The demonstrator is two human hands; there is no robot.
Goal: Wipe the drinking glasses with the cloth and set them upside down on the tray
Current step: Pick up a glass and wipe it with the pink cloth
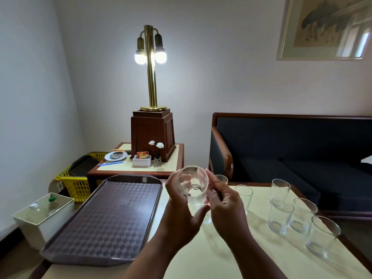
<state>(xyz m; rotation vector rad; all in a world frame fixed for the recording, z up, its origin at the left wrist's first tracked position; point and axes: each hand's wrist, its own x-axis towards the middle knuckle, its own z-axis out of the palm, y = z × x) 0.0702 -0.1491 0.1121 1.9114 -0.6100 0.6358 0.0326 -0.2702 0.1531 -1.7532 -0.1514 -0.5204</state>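
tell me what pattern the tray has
A dark brown checkered diamond pattern on the tray, seen in the head view.

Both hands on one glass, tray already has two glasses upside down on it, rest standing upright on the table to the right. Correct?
Not quite. The head view shows the tray with no glasses on it yet. Otherwise right: left hand and right hand hold one glass, the other glasses standing upright on the table.

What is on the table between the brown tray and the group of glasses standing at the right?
In the head view, the left hand and right hand hold one glass up there, between tray and standing glasses; under them, bare table.
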